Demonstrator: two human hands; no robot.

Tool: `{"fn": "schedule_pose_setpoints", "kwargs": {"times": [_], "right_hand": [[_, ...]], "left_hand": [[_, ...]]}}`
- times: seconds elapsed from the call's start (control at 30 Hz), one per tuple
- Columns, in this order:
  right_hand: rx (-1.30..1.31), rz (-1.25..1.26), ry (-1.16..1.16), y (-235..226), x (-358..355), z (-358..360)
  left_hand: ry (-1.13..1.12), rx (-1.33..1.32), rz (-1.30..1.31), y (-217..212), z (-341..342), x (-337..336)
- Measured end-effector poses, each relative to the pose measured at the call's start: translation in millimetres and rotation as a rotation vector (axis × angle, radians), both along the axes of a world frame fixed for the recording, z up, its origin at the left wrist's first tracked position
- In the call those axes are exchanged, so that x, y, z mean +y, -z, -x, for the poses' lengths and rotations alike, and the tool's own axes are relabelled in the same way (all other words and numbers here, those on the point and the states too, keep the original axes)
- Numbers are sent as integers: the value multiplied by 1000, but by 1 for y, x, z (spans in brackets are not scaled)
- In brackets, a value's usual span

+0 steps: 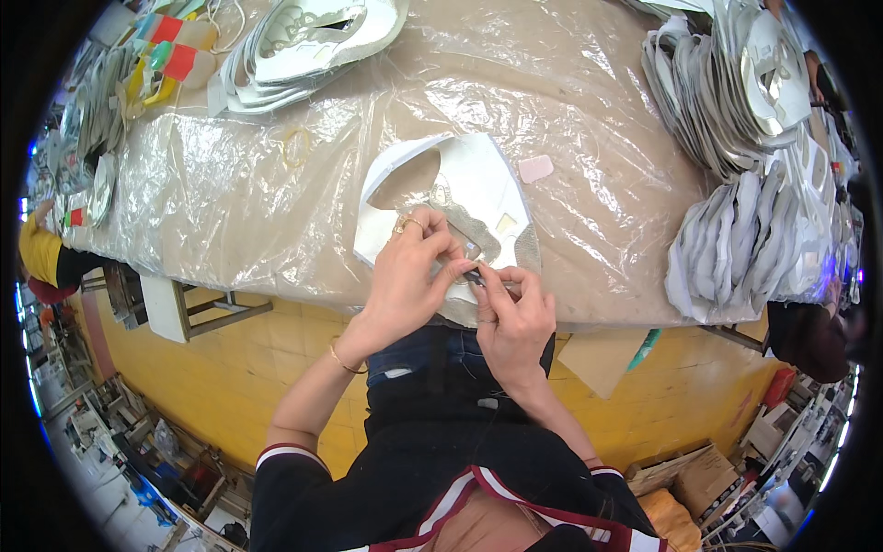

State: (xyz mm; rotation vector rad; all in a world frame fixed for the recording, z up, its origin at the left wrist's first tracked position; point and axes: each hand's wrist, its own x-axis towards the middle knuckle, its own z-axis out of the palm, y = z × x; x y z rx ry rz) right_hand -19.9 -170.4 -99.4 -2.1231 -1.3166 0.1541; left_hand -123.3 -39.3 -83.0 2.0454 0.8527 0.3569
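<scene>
Both hands meet at the near table edge over a white cutout point(478, 189), a flat shoe-upper-shaped piece with a big oval hole and a glittery silver trim strip point(469, 225) running across it. Left hand point(409, 276), ring on one finger and thin bracelet at the wrist, has fingers curled and pinched together on the near edge of the cutout by the trim. Right hand point(515, 317) sits just beside it, touching it, thumb and forefinger closed on a small thin dark tool point(473, 274) whose tip is at the cutout edge; exact kind of tool too small to tell. Cutout lies flat on the table point(230, 202), which is covered in clear plastic sheet over brown, near the front middle. A small pink pad point(535, 168) lies just right of the cutout, a rubber band point(296, 145) to its left, apart. Stack of similar white pieces point(303, 41) at the far left, bigger fanned stacks point(745, 166) along the right side, well apart from the hands. Coloured bottles point(179, 46) at the far left corner. Yellow floor point(230, 368) below, cardboard boxes point(690, 474) at lower right. Another person's yellow sleeve point(41, 253) at the left rim.
</scene>
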Motion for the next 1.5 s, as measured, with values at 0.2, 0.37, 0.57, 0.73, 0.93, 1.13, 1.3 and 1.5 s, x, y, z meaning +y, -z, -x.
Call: {"fn": "schedule_pose_setpoints", "kwargs": {"times": [0.2,0.37,0.57,0.73,0.93,1.13,1.3,1.5], "right_hand": [[-11,-48,-8,3,-1,-1],[32,-97,50,-8,0,-3],[163,-97,262,-23,10,-36],[628,62,185,-15,20,-52],[960,-246,270,-18,2,-49],[930,-379,279,-22,-17,-52],[979,-363,140,-38,-15,-44],[92,-295,226,-49,2,-31]], "left_hand": [[-22,-94,43,2,0,-2],[-110,-343,230,4,17,5],[-572,-597,241,3,63,8],[-756,-565,257,5,63,-16],[-738,-706,625,-6,57,-33],[-420,-908,861,-30,46,-32],[-463,-843,912,-37,29,-24],[-515,-810,821,-36,18,-26]]}}
